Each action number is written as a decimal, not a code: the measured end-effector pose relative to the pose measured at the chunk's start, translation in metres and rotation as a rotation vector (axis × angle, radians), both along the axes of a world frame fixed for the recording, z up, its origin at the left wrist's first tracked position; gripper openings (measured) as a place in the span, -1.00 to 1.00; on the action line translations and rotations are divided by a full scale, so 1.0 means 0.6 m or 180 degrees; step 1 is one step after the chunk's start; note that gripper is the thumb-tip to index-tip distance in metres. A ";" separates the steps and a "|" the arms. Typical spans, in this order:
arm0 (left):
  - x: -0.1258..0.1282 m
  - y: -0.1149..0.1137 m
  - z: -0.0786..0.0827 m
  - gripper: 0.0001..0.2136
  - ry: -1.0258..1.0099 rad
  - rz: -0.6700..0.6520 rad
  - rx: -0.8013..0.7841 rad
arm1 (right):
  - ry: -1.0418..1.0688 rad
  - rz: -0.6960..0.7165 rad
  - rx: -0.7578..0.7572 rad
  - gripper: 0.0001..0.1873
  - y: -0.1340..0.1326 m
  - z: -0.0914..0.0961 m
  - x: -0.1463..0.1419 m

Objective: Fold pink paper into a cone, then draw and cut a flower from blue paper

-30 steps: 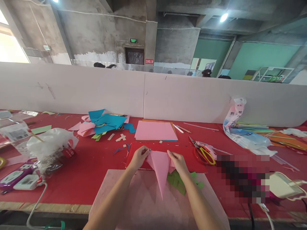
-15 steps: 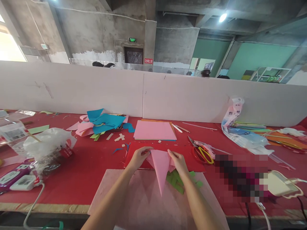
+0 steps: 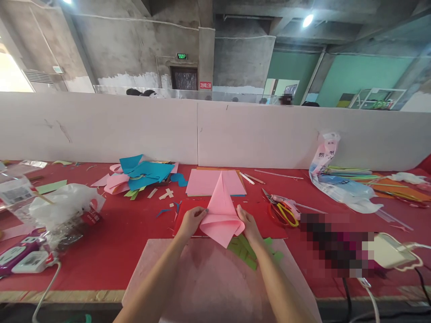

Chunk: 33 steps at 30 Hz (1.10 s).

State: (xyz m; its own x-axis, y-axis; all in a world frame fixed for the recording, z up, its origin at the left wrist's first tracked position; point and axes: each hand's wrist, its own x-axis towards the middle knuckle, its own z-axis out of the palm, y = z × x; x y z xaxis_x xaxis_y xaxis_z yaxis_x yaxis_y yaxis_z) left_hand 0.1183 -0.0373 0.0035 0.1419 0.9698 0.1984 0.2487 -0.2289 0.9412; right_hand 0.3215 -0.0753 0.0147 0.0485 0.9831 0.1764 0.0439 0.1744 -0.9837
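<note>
In the head view, we are finding the folded pink paper (image 3: 220, 204) on the near side of the pink sheet stack (image 3: 198, 181). The left hand (image 3: 191, 222) is pinching it; we are unable to tell whether the right hand (image 3: 251, 224) is gripping. Uneven pulling, we are judging, could be skewing its folds. Its sharp tip is pointing toward the stack, its long axis running likewise.

Rough grey wall (image 3: 128, 49); lit exit sign (image 3: 182, 56); white partition (image 3: 134, 130)

Beyond the white partition (image 3: 144, 134), we saw an exit sign (image 3: 182, 56) above a dark door (image 3: 184, 79), a red notice (image 3: 205, 85) beside it, a glowing lamp (image 3: 307, 20) and, rightward, a green wall (image 3: 367, 72).
</note>
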 end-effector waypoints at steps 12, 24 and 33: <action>0.001 -0.003 0.002 -0.69 -0.0155 -0.0128 -0.0254 | -0.0279 0.0352 0.0030 -0.69 -0.001 -0.014 0.003; 0.001 -0.007 0.005 -0.66 -0.1419 -0.0536 -0.0862 | 0.0470 0.0218 -0.0305 -0.62 0.006 -0.010 0.007; 0.002 -0.010 0.008 -0.77 -0.2066 -0.0513 -0.1298 | 0.0954 0.0140 -0.0461 -0.68 0.011 -0.023 0.013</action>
State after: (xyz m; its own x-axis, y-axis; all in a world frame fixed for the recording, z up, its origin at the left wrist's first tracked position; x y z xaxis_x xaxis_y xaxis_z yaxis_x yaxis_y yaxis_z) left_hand 0.1193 -0.0433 0.0081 0.2648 0.9612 -0.0776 -0.3870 0.1796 0.9044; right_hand 0.3292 -0.0687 0.0009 0.0341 0.9992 0.0190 -0.2557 0.0271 -0.9664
